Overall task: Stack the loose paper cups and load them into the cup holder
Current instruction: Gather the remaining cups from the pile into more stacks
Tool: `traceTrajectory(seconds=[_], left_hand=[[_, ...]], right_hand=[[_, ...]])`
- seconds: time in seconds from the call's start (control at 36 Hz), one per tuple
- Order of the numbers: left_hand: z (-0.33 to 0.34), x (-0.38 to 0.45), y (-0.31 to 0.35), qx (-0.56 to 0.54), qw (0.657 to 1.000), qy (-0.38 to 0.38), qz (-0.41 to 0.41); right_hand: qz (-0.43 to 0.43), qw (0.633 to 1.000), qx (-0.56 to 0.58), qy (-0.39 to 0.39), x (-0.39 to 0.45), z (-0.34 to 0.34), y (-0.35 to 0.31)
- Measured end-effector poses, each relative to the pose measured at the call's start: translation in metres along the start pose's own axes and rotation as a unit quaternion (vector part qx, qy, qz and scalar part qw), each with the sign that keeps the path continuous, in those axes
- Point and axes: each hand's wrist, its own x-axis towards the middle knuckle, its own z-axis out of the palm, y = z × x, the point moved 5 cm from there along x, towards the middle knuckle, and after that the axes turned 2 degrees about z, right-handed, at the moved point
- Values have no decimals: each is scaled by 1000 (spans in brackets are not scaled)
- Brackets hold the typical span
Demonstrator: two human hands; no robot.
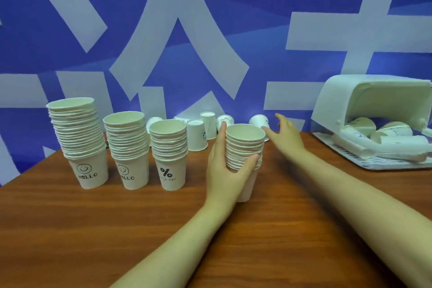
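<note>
The left hand [228,166] gripped a cup stack [245,147] standing on the table [70,229], thumb and fingers wrapped round it. The right hand [284,134], fingers spread, reached beyond toward a loose cup [259,121], not touching it.

A: Lighting status?
B: Even, diffuse and bright; soft shadows only beneath the cup stacks [81,142].
A: Image defects?
B: Motion blur on the right hand [286,133]; wide-angle bowing at the table [70,229] edges; overall softness.
</note>
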Motion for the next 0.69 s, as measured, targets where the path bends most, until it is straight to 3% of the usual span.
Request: traceTrajectory(seconds=[0.17, 0.28, 0.42, 0.47, 0.53, 0.69], left_hand=[[-3, 8, -10, 1, 1000, -21, 2], [-1, 8, -14, -5, 1000, -21, 9], [0, 9, -17, -18, 1000, -24, 1], [0, 10, -20, -40, 999, -20, -12], [0, 10, -22, -56, 998, -20, -26], [2, 9, -22, -62, 997, -45, -26]], right_hand=[[68, 996, -53, -3, 59, 41, -5], [128, 989, -60, -46, 77, 72, 15], [101, 991, -71, -45, 87, 89, 34], [97, 994, -15, -53, 68, 78, 18], [98, 988, 116, -19, 44, 55, -1], [47, 858, 512, -12, -22, -26, -54]])
